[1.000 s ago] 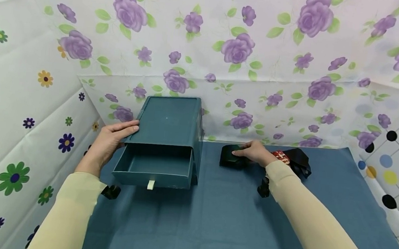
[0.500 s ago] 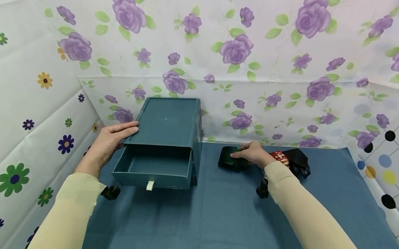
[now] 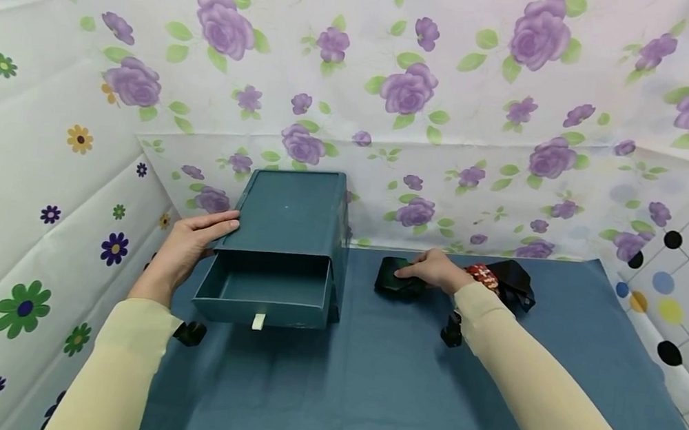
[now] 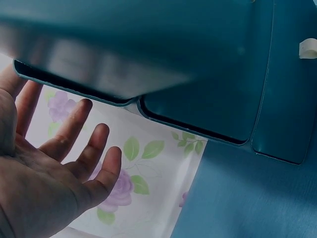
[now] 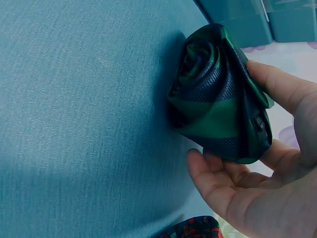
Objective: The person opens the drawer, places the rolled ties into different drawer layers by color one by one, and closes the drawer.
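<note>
My right hand (image 3: 435, 269) holds a rolled necktie (image 3: 399, 278) by its sides, thumb against one side and fingers under the other. In the right wrist view the necktie (image 5: 213, 109) has green and navy stripes, its coiled end facing the cloth. A dark teal drawer box (image 3: 289, 210) stands at the left with its upper drawer (image 3: 263, 311) pulled out; no contents show inside. Against the box's left top edge rests my left hand (image 3: 193, 238). Its fingers are loosely extended in the left wrist view, lower ones apart from the box.
Right of my right hand lies a red patterned roll (image 3: 483, 275) beside a black folded fabric piece (image 3: 512, 283). A pale pull tab (image 3: 258, 321) sticks out from the drawer front. Blue cloth (image 3: 378, 384) covers the table; a floral sheet (image 3: 478, 186) hangs behind.
My right hand and the necktie have shifted slightly left and nearer. The left hand stays at the box, and the drawer remains pulled out.
</note>
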### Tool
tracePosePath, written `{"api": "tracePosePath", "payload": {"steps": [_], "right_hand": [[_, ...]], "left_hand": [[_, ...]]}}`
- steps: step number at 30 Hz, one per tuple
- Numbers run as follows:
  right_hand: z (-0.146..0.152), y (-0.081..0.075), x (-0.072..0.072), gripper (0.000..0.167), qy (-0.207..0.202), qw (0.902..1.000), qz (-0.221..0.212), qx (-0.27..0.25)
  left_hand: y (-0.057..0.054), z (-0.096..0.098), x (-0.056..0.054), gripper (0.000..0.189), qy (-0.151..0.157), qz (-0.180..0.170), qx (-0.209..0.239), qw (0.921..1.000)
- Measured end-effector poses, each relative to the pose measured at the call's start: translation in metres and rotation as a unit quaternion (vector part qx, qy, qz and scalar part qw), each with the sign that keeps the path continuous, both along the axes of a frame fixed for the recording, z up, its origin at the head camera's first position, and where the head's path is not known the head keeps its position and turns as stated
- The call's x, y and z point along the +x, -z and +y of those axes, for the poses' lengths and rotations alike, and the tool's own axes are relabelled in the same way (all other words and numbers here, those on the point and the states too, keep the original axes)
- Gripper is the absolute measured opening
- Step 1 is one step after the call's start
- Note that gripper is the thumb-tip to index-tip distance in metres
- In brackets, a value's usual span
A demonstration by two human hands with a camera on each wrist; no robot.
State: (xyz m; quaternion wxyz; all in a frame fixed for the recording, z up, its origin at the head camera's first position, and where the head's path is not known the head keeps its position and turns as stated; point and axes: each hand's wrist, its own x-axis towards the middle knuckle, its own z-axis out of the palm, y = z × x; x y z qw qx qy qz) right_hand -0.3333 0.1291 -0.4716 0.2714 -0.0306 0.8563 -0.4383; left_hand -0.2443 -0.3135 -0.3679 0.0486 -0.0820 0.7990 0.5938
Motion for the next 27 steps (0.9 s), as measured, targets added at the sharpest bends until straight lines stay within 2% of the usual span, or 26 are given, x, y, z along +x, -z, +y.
{"api": "tracePosePath", "payload": {"steps": [11,17,23,27], "right_hand": [[-0.002,0.004,0.002,0.075,0.01,0.9995,-0.021,-0.02],[-0.002,0.007,0.005,0.074,-0.008,0.9998,0.0,-0.019],[-0.002,0.008,0.009,0.078,-0.007,0.9997,0.021,-0.012],[-0.003,0.009,0.011,0.074,-0.006,0.9994,0.033,0.006]], "left_hand": [[0.003,-0.001,-0.002,0.059,-0.006,0.0,0.0,1.0],[0.002,0.0,-0.003,0.058,-0.006,0.001,0.004,1.0],[0.002,0.001,-0.003,0.056,-0.008,0.002,0.006,0.9999],[0.002,0.0,-0.002,0.057,-0.007,0.004,0.002,1.0]]}}
